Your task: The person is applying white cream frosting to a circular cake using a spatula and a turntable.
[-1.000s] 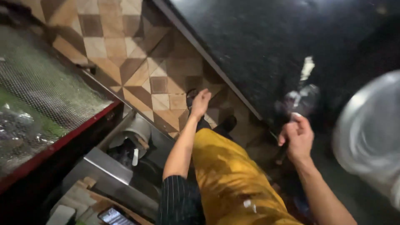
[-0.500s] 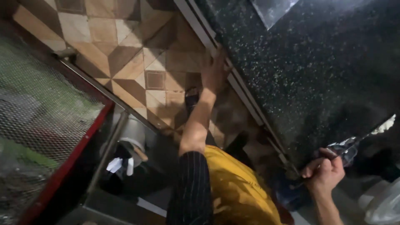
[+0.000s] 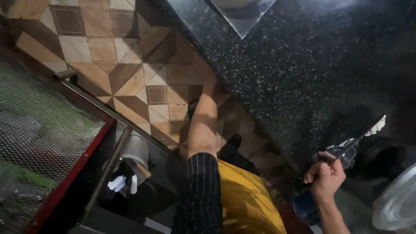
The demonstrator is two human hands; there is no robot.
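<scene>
A thin utensil with a white tip [image 3: 362, 138] is gripped in the right hand [image 3: 325, 175], fingers closed around its handle, held over the near edge of the dark speckled tabletop [image 3: 303, 65]. Since a second ago it has been raised from below the edge to tabletop level. The left hand [image 3: 208, 93] is stretched beneath the overhang; its fingers cannot be seen. A wire mesh tray [image 3: 39, 130] is noted far left.

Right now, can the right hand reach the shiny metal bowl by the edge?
Probably yes. The right hand is close to the metal bowl with nothing between them, but it already grips a knife.
</scene>
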